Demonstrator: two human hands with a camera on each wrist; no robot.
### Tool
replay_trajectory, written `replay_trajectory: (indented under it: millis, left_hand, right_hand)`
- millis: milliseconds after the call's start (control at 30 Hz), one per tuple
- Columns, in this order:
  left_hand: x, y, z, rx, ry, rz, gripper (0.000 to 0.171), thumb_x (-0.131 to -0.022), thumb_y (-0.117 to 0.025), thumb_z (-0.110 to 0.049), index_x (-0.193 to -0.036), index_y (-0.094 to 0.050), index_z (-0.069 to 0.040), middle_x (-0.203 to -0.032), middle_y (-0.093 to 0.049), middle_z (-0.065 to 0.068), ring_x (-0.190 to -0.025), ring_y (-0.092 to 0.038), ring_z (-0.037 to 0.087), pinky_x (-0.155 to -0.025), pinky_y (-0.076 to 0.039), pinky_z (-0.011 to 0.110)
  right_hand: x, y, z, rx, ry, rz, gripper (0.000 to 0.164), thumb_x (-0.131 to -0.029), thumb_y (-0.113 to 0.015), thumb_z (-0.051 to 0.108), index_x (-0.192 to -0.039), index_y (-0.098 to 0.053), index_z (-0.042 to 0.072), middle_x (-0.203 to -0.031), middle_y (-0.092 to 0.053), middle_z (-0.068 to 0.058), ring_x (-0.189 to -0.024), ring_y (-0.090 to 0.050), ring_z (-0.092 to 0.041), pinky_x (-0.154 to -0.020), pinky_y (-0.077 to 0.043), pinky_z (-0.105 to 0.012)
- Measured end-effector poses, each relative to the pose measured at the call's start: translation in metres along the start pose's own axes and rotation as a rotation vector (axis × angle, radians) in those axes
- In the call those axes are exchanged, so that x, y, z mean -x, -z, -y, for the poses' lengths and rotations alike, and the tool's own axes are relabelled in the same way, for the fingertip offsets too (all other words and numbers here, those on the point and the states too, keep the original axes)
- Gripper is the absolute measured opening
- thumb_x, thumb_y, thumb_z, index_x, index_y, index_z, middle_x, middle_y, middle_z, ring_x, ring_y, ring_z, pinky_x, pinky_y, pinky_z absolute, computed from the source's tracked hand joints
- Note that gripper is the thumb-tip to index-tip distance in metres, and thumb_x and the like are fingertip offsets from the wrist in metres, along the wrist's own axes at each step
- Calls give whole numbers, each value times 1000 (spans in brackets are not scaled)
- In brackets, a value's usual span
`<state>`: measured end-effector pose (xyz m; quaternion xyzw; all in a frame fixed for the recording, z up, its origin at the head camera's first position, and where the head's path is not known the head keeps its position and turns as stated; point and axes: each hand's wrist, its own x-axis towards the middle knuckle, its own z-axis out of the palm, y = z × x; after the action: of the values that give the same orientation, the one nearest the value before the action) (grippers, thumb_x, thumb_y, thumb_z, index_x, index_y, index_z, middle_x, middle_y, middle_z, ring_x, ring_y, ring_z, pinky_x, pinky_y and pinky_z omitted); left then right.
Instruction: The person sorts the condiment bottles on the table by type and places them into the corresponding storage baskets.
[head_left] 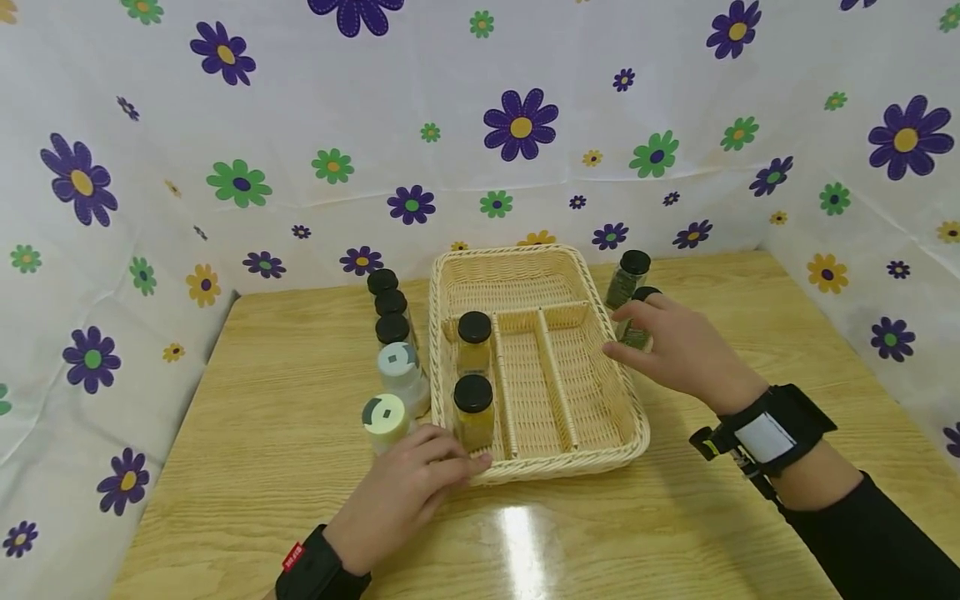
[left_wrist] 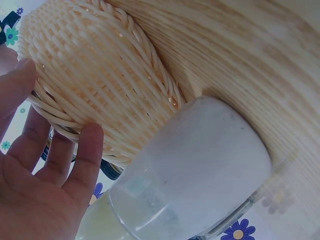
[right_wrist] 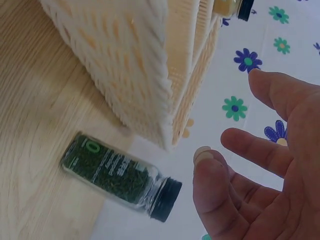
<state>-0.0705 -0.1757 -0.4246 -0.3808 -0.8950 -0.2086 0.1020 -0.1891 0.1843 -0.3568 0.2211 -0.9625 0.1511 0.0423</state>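
Right hand (head_left: 678,350) over the near herb jar (head_left: 636,337), which stands upright just outside the basket (head_left: 564,465)

Closest to us, the left hand (head_left: 408,475) holds the basket's near left corner, thumb against the outer side and fingers over the rim. Just beside it on the worktop (head_left: 277,450) stands a yellow-lidded jar (head_left: 386,414), then a white-lidded jar (head_left: 399,367), with 3 black-lidded jars (head_left: 391,327) in line beyond. Inside the basket's left compartment, 2 yellow-filled jars (head_left: 473,396) stand upright, 1 behind the other.

Across the basket, we see the right hand with thumb and fingers spread, nothing between them. The near herb jar is partly hidden under those fingers, beside the basket's right wall. The right wrist view shows 1 herb jar, base on the worktop and lid towards the fingertips, a gap between; we take it to be this jar, though we cannot be sure.

That vertical long axis is what we judge matters most: the lid faces up at the right hand, so a grasp from above would suit, with the basket wall limiting room on the left side. The right hand is clearly nearer; the left is across the basket.

Farthest out, the far herb jar (head_left: 626,279) stands behind, before the flowered cloth (head_left: 450,83).
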Motion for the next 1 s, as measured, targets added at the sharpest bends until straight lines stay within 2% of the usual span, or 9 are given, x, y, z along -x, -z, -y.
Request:
replay_trajectory:
  millis: [400,567,833,1000]
  left_hand:
    - [0,2,0,-4,6,12,58,-84,-75,1,-133,-65,-29,-101,-63,-11,-102,-53,9,-88,-50,29]
    - [0,2,0,-7,11,14,58,-85,-76,-1,-134,-65,-31,-101,-64,-12,-103,-54,8,-89,-51,29]
    - [1,2,0,-8,9,23,60,-84,-75,1,-134,-65,-30,-101,-64,-12,-103,-53,8,-89,-51,28]
    - [0,2,0,6,2,20,57,-84,-76,0,-133,-66,-29,-102,-64,-12,-103,-53,8,-89,-50,29]
  right_hand:
    - [-5,6,-17,2,-59,16,46,-93,-69,45,-123,-66,10,-111,-64,-18,-97,-62,-33,-75,-53,-50]
    - [-10,8,-25,10,-68,27,52,-94,-66,48,-127,-64,8,-118,-61,-21,-102,-62,-36,-79,-53,-54]
    - [-15,11,-30,3,-86,26,47,-93,-69,42,-126,-63,9,-126,-57,-23,-103,-61,-40,-84,-51,-58]
    - [-19,14,-33,1,-113,46,51,-93,-69,43,-129,-61,9,-129,-54,-24,-101,-61,-40,-85,-51,-59]
